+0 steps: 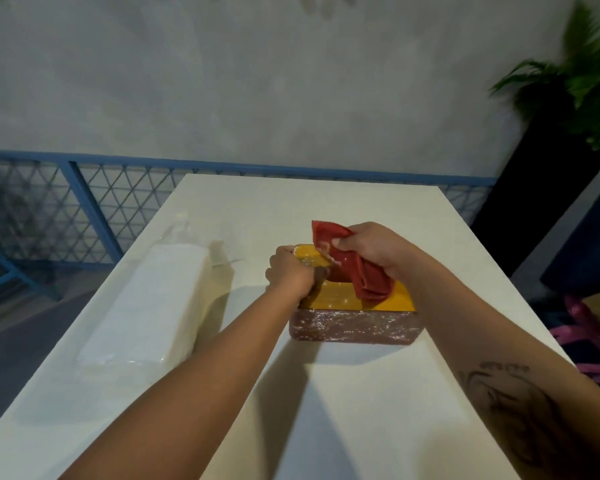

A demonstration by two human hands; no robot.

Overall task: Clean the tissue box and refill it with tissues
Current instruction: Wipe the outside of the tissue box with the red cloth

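Hands (290,271) (369,249) curled, gripping box (354,329), cloth (361,275) (red)

Both bare forearms come in from below. The left arm enters at 7 o'clock and stretches toward 1 o'clock; the left hand (290,271) has knuckles up and its fingers curled over the rim of the tissue box (354,327). The right arm, with a dark tattoo, enters at 5 o'clock and points toward 10 o'clock; the right hand (371,249) grips a red cloth (357,271) in curled fingers.
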